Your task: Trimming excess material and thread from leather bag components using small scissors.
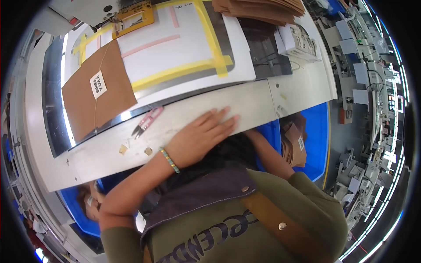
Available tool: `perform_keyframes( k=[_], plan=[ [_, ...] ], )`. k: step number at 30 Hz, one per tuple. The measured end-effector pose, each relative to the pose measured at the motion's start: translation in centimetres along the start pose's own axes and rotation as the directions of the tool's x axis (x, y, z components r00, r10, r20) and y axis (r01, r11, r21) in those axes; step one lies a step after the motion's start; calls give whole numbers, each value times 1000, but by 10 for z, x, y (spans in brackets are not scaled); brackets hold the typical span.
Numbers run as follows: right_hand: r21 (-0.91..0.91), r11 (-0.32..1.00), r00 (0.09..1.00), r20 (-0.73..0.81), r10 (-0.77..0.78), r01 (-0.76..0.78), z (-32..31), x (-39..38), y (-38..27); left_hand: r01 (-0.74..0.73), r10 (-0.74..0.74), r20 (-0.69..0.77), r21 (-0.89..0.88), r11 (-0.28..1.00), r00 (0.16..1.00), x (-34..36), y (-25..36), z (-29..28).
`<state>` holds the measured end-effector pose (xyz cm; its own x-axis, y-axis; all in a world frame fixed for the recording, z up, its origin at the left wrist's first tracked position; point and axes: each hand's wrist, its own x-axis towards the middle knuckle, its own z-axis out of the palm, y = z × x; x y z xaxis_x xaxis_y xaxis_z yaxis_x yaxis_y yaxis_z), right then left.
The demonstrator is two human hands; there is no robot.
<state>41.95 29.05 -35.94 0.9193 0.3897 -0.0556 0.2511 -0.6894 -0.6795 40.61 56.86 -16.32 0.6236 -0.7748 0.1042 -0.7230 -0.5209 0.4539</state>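
My left hand (205,135) lies flat on the pale table edge (245,107), fingers stretched out and nothing in them. Past the same edge my right forearm (274,155) reaches down under the table; its fingers are hidden. To the left of my left hand lie pink thread snips (148,122), blades toward me. A brown fabric piece (116,83) with a sewn white label (98,84) rests across the left side of the work plate, a loose thread running over it. Two small scraps (148,151) lie near the front edge.
A white template board (153,57) with yellow tape sits under the sewing machine's yellow clamp frame (133,24). Brown pieces are stacked (263,9) at the back, beside a white box (300,44). Below the table, blue bins (318,140) hold more brown labelled pieces (294,147).
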Motion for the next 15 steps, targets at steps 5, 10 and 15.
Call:
perform_keyframes(
  k=[5,10,15],
  plan=[
    [-121,898,693,682,-234,422,-103,-37,-111,38,-48,43,217,975,998,-3,13,1],
    [344,877,549,684,-479,336,-233,30,-163,35,-59,57,361,932,997,-1,24,4],
    [315,603,539,273,-797,733,-198,90,-182,25,-35,9,520,854,999,-14,28,18]
  ],
)
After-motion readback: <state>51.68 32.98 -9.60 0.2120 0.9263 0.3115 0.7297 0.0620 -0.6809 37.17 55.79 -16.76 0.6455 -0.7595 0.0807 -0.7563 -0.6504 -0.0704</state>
